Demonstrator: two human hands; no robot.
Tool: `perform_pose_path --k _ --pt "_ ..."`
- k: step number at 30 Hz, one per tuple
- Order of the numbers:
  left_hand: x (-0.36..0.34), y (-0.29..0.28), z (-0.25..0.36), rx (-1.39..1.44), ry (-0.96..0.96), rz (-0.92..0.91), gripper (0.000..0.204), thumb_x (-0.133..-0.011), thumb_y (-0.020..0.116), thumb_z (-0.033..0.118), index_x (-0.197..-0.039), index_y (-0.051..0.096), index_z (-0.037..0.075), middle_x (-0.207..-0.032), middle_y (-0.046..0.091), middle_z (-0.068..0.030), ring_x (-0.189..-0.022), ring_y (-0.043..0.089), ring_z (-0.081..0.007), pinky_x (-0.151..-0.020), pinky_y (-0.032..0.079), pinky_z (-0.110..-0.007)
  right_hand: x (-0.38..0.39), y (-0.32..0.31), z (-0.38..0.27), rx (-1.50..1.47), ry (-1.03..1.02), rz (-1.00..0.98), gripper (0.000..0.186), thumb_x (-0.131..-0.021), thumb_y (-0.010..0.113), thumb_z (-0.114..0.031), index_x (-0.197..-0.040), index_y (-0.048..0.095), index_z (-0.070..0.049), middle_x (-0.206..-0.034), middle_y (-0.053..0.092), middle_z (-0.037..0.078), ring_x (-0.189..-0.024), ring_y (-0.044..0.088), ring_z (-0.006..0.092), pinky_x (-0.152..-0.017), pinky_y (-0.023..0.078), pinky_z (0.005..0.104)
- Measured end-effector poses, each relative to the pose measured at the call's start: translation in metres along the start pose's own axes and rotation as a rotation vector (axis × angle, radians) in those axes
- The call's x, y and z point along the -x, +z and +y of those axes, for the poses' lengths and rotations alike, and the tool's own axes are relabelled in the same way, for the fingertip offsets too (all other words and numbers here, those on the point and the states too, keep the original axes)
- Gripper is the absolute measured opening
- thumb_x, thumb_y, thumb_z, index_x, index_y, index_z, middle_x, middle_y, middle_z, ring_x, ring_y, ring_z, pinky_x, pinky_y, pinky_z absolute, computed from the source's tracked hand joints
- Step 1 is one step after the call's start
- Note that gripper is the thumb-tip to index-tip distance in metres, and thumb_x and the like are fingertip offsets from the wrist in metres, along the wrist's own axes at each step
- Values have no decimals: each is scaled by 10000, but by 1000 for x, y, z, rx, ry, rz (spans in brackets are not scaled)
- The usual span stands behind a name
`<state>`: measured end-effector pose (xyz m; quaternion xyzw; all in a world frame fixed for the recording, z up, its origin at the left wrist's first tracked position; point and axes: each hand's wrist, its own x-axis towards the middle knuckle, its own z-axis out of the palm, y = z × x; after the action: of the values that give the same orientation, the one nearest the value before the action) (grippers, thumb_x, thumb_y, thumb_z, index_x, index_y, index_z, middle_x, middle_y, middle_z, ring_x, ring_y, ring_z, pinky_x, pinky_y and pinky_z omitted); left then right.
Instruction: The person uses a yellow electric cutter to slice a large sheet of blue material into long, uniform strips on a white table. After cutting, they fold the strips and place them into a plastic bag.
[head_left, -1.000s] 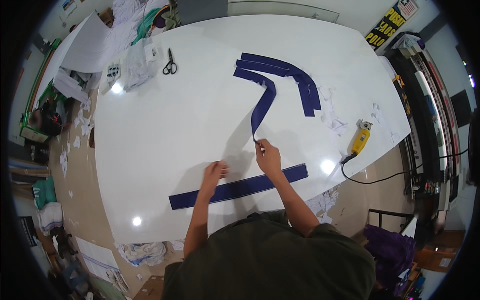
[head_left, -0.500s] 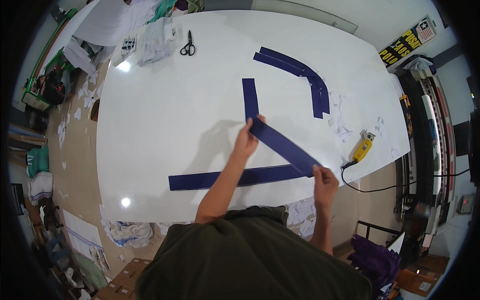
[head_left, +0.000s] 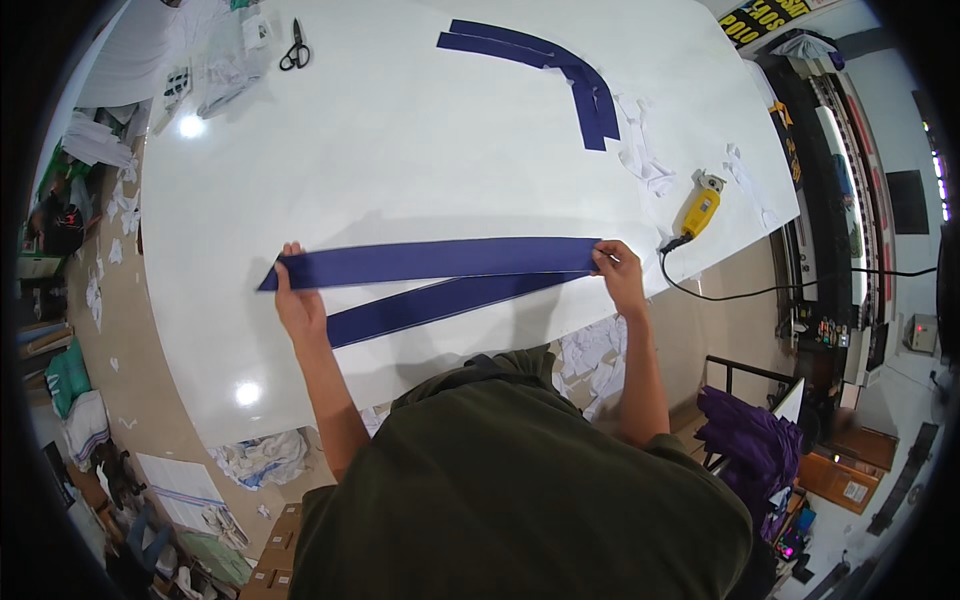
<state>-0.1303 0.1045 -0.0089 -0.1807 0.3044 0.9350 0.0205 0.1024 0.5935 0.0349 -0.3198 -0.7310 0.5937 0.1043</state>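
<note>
A long navy-blue fabric strip (head_left: 440, 259) stretches nearly level across the near part of the white table (head_left: 340, 170). My left hand (head_left: 300, 300) grips it close to its left end, thumb in front and fingers behind, with a pointed tip poking out past the hand. At the other end, my right hand (head_left: 619, 275) pinches the strip's corner. A second navy strip (head_left: 400, 311) lies at a slant just below it; the two meet near my right hand, and the lower one's left end is partly behind my left wrist.
More navy strips (head_left: 590, 105) lie in a bent shape at the far side. A yellow corded electric cutter (head_left: 702, 208) rests at the right among white scraps (head_left: 645, 160). Black scissors (head_left: 296, 48) and clear plastic bags (head_left: 232, 75) sit far left.
My left hand has swung left and drawn the upper strip out straight. My right hand still pinches its right end. The view has shifted, so the table things appear higher and further left.
</note>
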Motion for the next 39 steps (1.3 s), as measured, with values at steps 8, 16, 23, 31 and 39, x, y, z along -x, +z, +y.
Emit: perform_pose_path --k 8,16,23,31,39 --pt "83 -56 3 -595 104 247 317 -998 685 215 -1116 663 -78 -1059 703 -118 -974 686 -212 -921 571 -378 -11 13 62 350 -27 110 292 -893 732 -32 -1140 578 -1 -823 641 55 -655 590 93 -590 482 246" --pt "102 -69 10 -826 171 288 215 -966 721 166 -1103 702 3 -1036 715 -61 -926 678 -144 -794 550 -297 -5 11 58 461 -28 171 306 -876 738 -62 -1144 602 -3 -848 701 121 -711 673 187 -643 535 333" --pt "98 -83 18 -996 270 325 149 -968 708 144 -966 710 -5 -786 617 24 -713 509 -47 -609 415 -229 -13 11 69 556 -86 153 314 -885 733 -83 -1165 613 -4 -920 712 160 -793 712 235 -697 566 349" --pt "92 -101 34 -1381 397 354 217 -962 707 188 -965 699 -28 -768 633 -30 -696 540 -105 -629 445 -281 -10 12 74 584 -144 129 259 -932 714 -100 -1164 636 -13 -972 710 106 -782 673 160 -657 537 288" --pt "89 -105 30 -1484 437 355 216 -956 709 195 -1031 712 -8 -889 717 -94 -771 640 -180 -745 524 -320 -15 7 77 617 -184 147 238 -956 662 -100 -1184 633 -35 -967 705 111 -771 664 183 -692 538 311"
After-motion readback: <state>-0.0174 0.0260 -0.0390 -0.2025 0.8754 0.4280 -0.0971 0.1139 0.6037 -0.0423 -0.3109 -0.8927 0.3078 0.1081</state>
